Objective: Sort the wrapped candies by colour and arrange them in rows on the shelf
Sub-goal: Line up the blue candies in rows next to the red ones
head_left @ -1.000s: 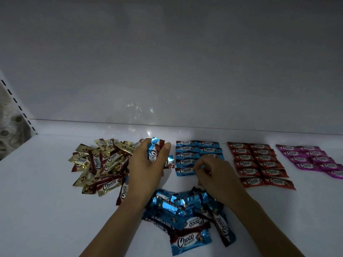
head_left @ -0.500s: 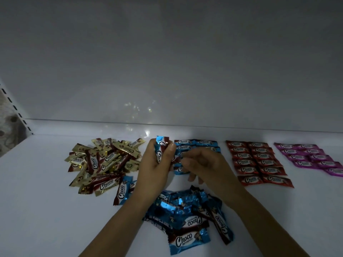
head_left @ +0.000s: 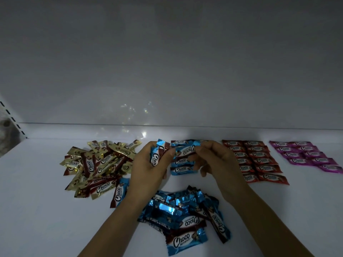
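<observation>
My left hand [head_left: 148, 169] is shut on a small bunch of blue candies [head_left: 157, 153], held upright. My right hand [head_left: 217, 164] pinches one blue candy [head_left: 187, 150] just right of that bunch, above the blue rows [head_left: 181, 168], which both hands partly hide. A loose pile of blue candies [head_left: 183, 216] lies near the front between my forearms. A gold pile [head_left: 98, 164] lies at the left, with one stray blue candy [head_left: 119, 193] at its edge. Red rows [head_left: 259, 160] and pink rows [head_left: 306, 154] lie to the right.
The white shelf [head_left: 37, 210] has a white back wall [head_left: 167, 71] close behind the candy rows. A slotted upright [head_left: 13, 119] marks the shelf's left end.
My right hand lifted off the blue rows and came left to the bunch in my left hand, and it now pinches a blue candy. My left hand rose slightly.
</observation>
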A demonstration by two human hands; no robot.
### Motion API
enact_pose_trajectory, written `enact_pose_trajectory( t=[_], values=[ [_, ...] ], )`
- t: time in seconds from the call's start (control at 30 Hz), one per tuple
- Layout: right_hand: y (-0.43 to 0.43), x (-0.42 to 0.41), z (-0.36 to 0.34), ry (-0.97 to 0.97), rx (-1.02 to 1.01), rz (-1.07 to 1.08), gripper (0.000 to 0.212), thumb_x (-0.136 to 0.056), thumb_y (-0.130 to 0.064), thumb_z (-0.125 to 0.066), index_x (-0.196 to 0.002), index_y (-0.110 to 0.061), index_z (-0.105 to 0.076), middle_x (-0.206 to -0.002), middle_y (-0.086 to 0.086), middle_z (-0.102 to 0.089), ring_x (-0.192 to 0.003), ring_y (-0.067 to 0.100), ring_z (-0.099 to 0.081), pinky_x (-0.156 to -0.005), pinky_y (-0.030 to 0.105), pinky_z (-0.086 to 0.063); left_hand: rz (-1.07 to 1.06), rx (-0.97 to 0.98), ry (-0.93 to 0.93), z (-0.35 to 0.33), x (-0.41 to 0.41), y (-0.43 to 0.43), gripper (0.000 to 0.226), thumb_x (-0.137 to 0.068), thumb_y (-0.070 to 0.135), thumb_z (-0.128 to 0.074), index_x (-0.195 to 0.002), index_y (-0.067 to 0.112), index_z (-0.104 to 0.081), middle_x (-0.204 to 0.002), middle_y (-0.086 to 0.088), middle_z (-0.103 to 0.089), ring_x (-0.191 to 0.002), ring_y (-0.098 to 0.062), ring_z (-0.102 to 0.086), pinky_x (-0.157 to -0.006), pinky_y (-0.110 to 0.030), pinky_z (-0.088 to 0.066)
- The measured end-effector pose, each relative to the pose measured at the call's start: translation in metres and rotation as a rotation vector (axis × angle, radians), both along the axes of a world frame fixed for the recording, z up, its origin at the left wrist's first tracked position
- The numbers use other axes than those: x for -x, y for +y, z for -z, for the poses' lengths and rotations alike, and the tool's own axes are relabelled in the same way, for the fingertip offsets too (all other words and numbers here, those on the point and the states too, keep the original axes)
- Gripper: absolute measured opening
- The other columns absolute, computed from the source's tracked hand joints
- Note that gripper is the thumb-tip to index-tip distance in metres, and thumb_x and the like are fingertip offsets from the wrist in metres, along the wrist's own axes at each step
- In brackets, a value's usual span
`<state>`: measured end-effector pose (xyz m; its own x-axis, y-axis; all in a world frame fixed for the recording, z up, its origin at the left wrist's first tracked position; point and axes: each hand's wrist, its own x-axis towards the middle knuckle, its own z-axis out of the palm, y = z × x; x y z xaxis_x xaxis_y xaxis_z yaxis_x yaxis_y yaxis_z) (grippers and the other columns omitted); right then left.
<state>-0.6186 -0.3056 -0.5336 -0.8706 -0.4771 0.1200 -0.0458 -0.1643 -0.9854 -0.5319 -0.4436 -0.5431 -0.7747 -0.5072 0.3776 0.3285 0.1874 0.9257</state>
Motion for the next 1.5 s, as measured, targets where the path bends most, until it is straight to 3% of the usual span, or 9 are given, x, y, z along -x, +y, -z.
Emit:
enact_pose_trajectory(
  t=[0.2, 0.3, 0.47, 0.7, 0.8, 1.23, 1.3, 1.4, 1.5],
  values=[
    [-0.005, -0.003, 0.004, -0.083, -0.038, -0.057, 0.006, -0.084, -0.013, -0.065, -0.084, -0.007, -0.065, -0.080, 0.007, -0.069, -0.071, 0.013, -0.065, -0.053, 0.022, -0.049, -0.006, 0.168, -0.076, 0.007, 0.002, 0.001, 0.008, -0.084, 0.011, -0.070, -0.082, 0.017, -0.065, -0.063, 0.011, -0.065, -0.046, 0.001, -0.053, -0.044, -0.015, -0.042],
    [-0.004, 0.004, 0.005, -0.097, -0.023, 0.050, 0.008, -0.090, -0.012, -0.060, -0.083, -0.013, -0.064, -0.088, 0.007, -0.070, -0.078, 0.013, -0.066, -0.066, 0.023, -0.053, -0.109, 0.458, -0.101, 0.014, 0.003, -0.004, 0.008, -0.088, 0.026, -0.068, -0.084, 0.026, -0.061, -0.063, 0.015, -0.063, -0.052, 0.001, -0.059, -0.046, -0.014, -0.043],
    [0.018, 0.027, 0.012, 0.437, -0.576, 0.158, 0.025, -0.098, -0.018, -0.047, -0.120, -0.026, -0.056, -0.096, -0.007, -0.061, -0.085, 0.007, -0.059, -0.071, 0.016, -0.047, -0.324, 0.823, -0.266, 0.014, 0.002, -0.011, 0.016, -0.087, 0.032, -0.065, -0.095, 0.019, -0.065, -0.057, 0.013, -0.056, -0.044, -0.003, -0.047, -0.038, -0.017, -0.029],
    [0.022, 0.039, 0.021, 0.502, -0.795, 0.073, 0.013, -0.095, -0.024, -0.053, -0.089, -0.033, -0.061, -0.095, -0.016, -0.061, -0.089, 0.006, -0.056, -0.083, 0.026, -0.043, -0.270, 1.053, -0.406, 0.021, -0.001, -0.015, 0.030, -0.086, 0.050, -0.062, -0.107, 0.030, -0.068, -0.080, 0.003, -0.072, -0.067, -0.016, -0.065, -0.051, -0.023, -0.043],
    [0.020, 0.035, 0.027, 0.563, -0.955, 0.129, 0.015, -0.097, -0.030, -0.050, -0.089, -0.038, -0.060, -0.096, -0.016, -0.061, -0.091, 0.008, -0.056, -0.097, 0.039, -0.038, -0.229, 1.064, -0.460, 0.023, 0.002, -0.014, 0.031, -0.090, 0.049, -0.057, -0.114, 0.033, -0.065, -0.091, 0.001, -0.072, -0.081, -0.020, -0.067, -0.062, -0.026, -0.048],
    [0.019, 0.032, 0.035, 0.814, -1.125, 0.395, 0.025, -0.089, -0.043, -0.056, -0.106, -0.026, -0.058, -0.106, -0.004, -0.058, -0.106, 0.017, -0.050, -0.090, 0.032, -0.028, -0.232, 1.017, -0.414, 0.025, 0.000, -0.018, 0.035, -0.087, 0.052, -0.058, -0.114, 0.029, -0.061, -0.088, 0.005, -0.072, -0.075, -0.016, -0.066, -0.059, -0.028, -0.051],
    [0.018, 0.030, 0.033, 0.820, -0.978, 0.405, 0.022, -0.088, -0.040, -0.059, -0.102, -0.022, -0.060, -0.098, -0.004, -0.060, -0.096, 0.016, -0.054, -0.088, 0.033, -0.037, -0.181, 0.887, -0.373, 0.021, -0.001, -0.017, 0.038, -0.084, 0.054, -0.059, -0.114, 0.030, -0.057, -0.085, 0.009, -0.070, -0.069, -0.010, -0.065, -0.057, -0.030, -0.054],
    [0.013, 0.022, 0.024, 0.683, -0.724, 0.230, 0.019, -0.088, -0.042, -0.060, -0.082, -0.024, -0.059, -0.072, -0.011, -0.057, -0.064, 0.002, -0.053, -0.061, 0.022, -0.042, -0.099, 0.640, -0.286, 0.013, -0.002, -0.009, 0.031, -0.087, 0.048, -0.056, -0.113, 0.035, -0.046, -0.072, 0.018, -0.061, -0.056, 0.002, -0.059, -0.048, -0.013, -0.043],
    [0.006, 0.012, 0.022, 0.636, -0.897, 0.031, 0.031, -0.088, -0.052, -0.055, -0.066, -0.031, -0.046, -0.057, -0.012, -0.047, -0.051, 0.000, -0.044, -0.050, 0.016, -0.030, -0.012, 0.311, -0.252, 0.012, -0.001, -0.006, 0.012, -0.100, 0.017, -0.041, -0.110, 0.020, -0.048, -0.063, 0.012, -0.052, -0.049, 0.003, -0.051, -0.045, -0.010, -0.033]
  ],
)
